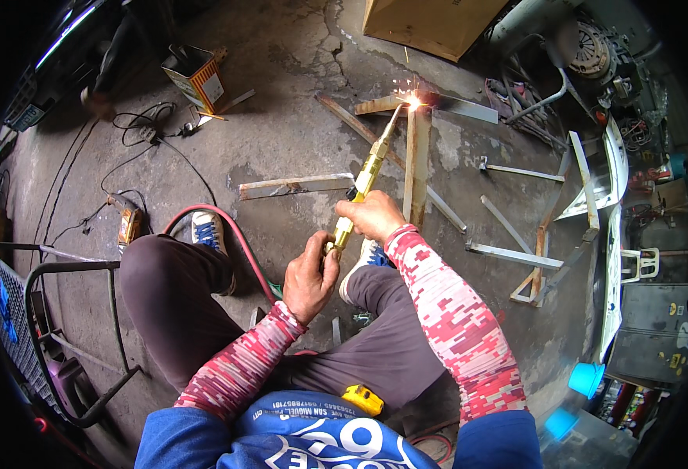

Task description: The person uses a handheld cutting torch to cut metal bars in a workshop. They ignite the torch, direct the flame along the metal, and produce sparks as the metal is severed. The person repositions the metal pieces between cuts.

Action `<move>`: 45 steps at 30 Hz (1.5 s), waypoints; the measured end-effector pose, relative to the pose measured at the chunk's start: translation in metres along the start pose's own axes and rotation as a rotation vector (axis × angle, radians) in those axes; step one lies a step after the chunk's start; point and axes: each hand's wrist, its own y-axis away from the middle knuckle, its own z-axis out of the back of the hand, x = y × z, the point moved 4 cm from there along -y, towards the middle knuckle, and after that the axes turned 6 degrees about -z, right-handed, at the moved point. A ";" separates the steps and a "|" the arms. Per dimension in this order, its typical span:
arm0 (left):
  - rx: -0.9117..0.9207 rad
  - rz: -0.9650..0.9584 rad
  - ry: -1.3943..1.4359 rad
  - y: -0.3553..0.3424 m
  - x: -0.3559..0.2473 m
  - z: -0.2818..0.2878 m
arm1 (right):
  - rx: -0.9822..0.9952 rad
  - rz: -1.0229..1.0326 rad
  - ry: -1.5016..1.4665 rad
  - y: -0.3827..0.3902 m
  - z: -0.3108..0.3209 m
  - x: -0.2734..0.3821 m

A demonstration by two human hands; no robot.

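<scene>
A brass gas torch (370,168) slants away from me, gripped in both hands. My right hand (374,216) closes around its body, and lower down my left hand (311,278) pinches its rear end near the knob. A bright flame with sparks (413,102) burns at the nozzle tip. It meets rusty metal where a long angle bar (417,160) joins a crosswise bar (469,108); glare hides the exact joint. Another long rusty bar (442,209) passes under the upright one. A shorter bar (295,185) lies to the left. A red hose (242,238) curves beside my left leg.
Cut metal pieces (514,255) and a rusty frame (542,270) lie on the right. At left are a power drill (130,219), cords (147,134), a striped tin (197,82) and a metal-framed chair (78,266). A cardboard box (430,27) stands at the back; a yellow tape measure (362,399) rests by my lap.
</scene>
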 end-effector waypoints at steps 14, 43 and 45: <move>-0.020 -0.044 -0.006 0.000 -0.001 0.000 | -0.004 -0.002 -0.021 -0.004 -0.003 -0.005; -0.035 0.007 -0.047 -0.001 0.002 -0.001 | -0.006 0.029 -0.042 -0.007 -0.004 -0.007; -0.060 0.002 -0.027 -0.001 0.002 -0.002 | -0.005 0.020 -0.039 -0.007 -0.004 -0.008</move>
